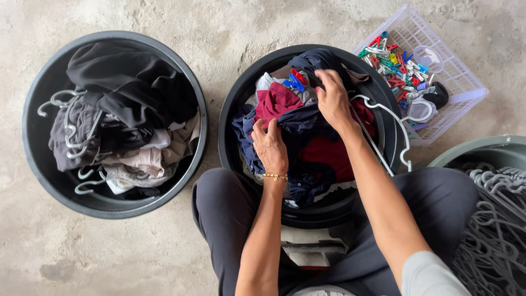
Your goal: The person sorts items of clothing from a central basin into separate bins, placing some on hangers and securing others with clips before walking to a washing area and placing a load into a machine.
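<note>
Hands, 2, left hand (269, 147) and right hand (332, 100) fingers clamped on crumpled navy garment (298, 125), 2 black tubs (114, 204), second (233, 109) at 12 o'clock.

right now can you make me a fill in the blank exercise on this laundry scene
1. Both hands, left hand and right hand, reach into the ____ round black plastic tub.
2. The white plastic lattice basket holds colourful ____.
3. The left wrist wears a thin ____ bracelet.
4. The grey plastic hangers fill the tub on the person's ____.

Missing: middle; clothespins; gold; right

Matt black plastic tub (230, 131), soft cloth garments (307, 137), rough concrete floor (219, 33).
</note>
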